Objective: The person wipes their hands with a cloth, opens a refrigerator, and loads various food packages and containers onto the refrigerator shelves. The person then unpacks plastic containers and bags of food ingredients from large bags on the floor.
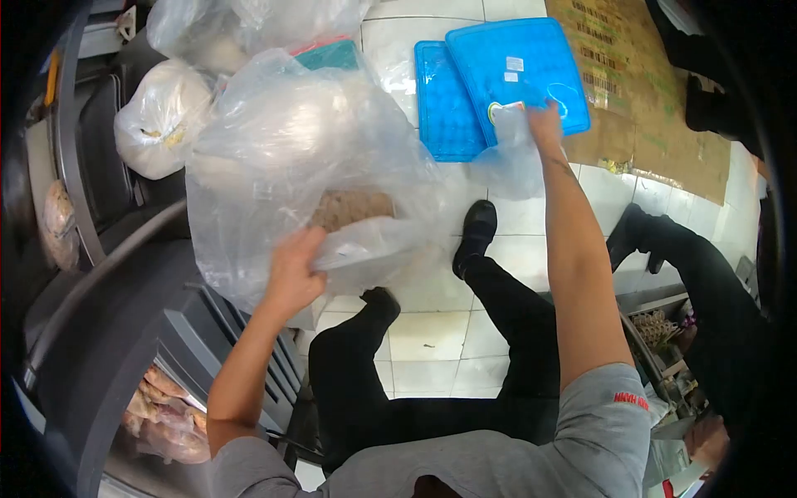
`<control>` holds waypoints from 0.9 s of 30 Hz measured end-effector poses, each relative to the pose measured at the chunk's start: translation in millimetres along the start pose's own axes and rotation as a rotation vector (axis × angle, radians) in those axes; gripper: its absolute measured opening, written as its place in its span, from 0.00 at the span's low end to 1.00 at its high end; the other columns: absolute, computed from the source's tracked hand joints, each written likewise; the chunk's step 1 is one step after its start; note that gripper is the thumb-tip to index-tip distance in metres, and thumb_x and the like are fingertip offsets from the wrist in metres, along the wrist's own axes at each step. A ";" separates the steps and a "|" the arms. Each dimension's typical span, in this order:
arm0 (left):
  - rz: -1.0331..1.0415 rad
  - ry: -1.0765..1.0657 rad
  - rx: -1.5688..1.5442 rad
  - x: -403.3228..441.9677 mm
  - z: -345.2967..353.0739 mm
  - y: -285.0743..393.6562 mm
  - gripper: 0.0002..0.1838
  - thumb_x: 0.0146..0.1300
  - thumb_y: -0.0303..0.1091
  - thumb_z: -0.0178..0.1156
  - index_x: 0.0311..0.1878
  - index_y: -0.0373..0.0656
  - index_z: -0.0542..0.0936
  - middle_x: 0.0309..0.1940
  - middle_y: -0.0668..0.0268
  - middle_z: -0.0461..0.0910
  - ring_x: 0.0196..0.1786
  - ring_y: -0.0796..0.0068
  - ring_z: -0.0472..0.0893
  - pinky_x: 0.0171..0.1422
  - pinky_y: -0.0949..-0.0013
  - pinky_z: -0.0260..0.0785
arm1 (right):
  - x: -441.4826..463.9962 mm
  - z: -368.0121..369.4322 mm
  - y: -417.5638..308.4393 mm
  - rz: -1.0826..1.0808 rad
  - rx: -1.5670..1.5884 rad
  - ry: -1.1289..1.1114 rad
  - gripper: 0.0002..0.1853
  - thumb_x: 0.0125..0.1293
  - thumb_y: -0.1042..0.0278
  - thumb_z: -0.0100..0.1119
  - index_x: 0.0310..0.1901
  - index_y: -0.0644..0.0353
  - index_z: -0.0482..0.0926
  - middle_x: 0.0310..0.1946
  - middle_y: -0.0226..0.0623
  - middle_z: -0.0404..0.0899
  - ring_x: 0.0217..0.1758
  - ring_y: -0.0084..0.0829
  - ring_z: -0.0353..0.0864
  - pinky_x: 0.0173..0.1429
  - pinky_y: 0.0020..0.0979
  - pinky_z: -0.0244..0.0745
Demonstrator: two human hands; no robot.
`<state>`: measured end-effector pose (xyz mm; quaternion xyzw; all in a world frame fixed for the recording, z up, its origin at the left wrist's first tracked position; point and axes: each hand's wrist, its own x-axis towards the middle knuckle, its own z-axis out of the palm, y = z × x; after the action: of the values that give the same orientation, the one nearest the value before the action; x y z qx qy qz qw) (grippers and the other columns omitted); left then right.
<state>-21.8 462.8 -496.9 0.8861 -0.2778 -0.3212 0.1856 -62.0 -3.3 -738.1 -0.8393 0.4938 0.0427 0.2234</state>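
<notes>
A large clear plastic bag bulges in front of me, its mouth turned toward my body. My left hand is closed on the edge of that mouth. Through the opening shows a brown, cardboard-like surface; what else is inside is blurred by the plastic. Farther to the right, my right hand is closed on a smaller, crumpled clear plastic bag, which hangs below it. Just behind that hand are two blue plastic trays or lids, the upper one overlapping the lower one.
Flattened cardboard covers the floor at right. A knotted white bag sits on dark seating at left. Bagged pale food pieces lie lower left. Another person's dark-clothed leg and a crate are at right.
</notes>
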 end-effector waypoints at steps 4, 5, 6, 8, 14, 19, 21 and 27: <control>-0.140 0.345 -0.476 4.5 -42.4 -1.2 0.27 0.33 0.20 0.50 0.46 0.35 0.71 0.34 0.64 0.74 0.35 0.65 0.74 0.39 0.67 0.67 | -6.9 21.0 78.3 0.300 0.433 -0.086 0.26 0.54 0.57 0.54 0.54 0.57 0.65 0.46 0.52 0.73 0.46 0.46 0.74 0.49 0.40 0.69; -0.241 0.364 -0.712 11.4 -64.3 12.0 0.27 0.33 0.20 0.50 0.46 0.34 0.71 0.34 0.64 0.74 0.34 0.69 0.74 0.38 0.69 0.68 | -8.2 34.6 86.9 0.431 0.600 -0.129 0.26 0.54 0.56 0.55 0.54 0.57 0.66 0.47 0.51 0.72 0.47 0.44 0.73 0.48 0.40 0.69; -0.343 0.380 -0.949 18.6 -76.8 18.9 0.27 0.33 0.19 0.50 0.46 0.33 0.71 0.34 0.64 0.74 0.32 0.72 0.74 0.36 0.71 0.69 | -8.0 43.0 87.6 0.558 0.768 -0.173 0.26 0.54 0.56 0.56 0.54 0.57 0.66 0.48 0.50 0.72 0.47 0.43 0.73 0.47 0.39 0.69; -0.357 0.469 -1.184 35.1 -73.1 1.4 0.25 0.33 0.19 0.49 0.44 0.33 0.71 0.31 0.65 0.74 0.29 0.75 0.73 0.35 0.74 0.70 | -7.9 55.8 87.1 0.503 0.719 -0.298 0.27 0.56 0.53 0.52 0.55 0.59 0.65 0.51 0.47 0.70 0.49 0.40 0.71 0.48 0.39 0.68; -0.423 0.510 -1.724 147.6 2.0 -19.1 0.05 0.38 0.22 0.47 0.16 0.44 0.64 0.22 0.65 0.69 0.28 0.69 0.72 0.40 0.61 0.71 | -34.7 124.1 101.9 -0.079 1.215 -0.278 0.26 0.61 0.55 0.47 0.57 0.63 0.62 0.51 0.41 0.69 0.52 0.35 0.68 0.51 0.38 0.68; -0.224 0.297 -1.806 254.4 59.2 25.8 0.14 0.35 0.17 0.51 0.31 0.35 0.70 0.24 0.63 0.70 0.29 0.67 0.72 0.40 0.64 0.70 | -116.1 108.8 46.8 0.427 1.341 -0.286 0.29 0.56 0.60 0.58 0.57 0.62 0.62 0.50 0.40 0.70 0.47 0.31 0.72 0.48 0.32 0.70; -0.269 0.216 -1.788 284.2 81.6 46.5 0.16 0.34 0.16 0.50 0.34 0.32 0.70 0.29 0.61 0.71 0.32 0.63 0.73 0.38 0.64 0.69 | -135.5 86.7 33.2 0.556 1.262 -0.314 0.30 0.55 0.61 0.59 0.57 0.63 0.61 0.50 0.40 0.70 0.45 0.32 0.73 0.47 0.33 0.70; -0.445 0.268 -1.245 301.9 173.7 31.0 0.19 0.40 0.18 0.50 0.41 0.32 0.70 0.31 0.53 0.72 0.34 0.59 0.74 0.38 0.64 0.67 | -139.8 45.3 27.5 0.654 0.757 -0.625 0.24 0.54 0.62 0.57 0.52 0.64 0.68 0.44 0.39 0.74 0.43 0.31 0.74 0.43 0.36 0.70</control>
<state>42.9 228.0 -747.8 0.6822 0.1737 -0.3391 0.6241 -149.6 117.5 -747.1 -0.4530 0.6186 0.1756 0.6175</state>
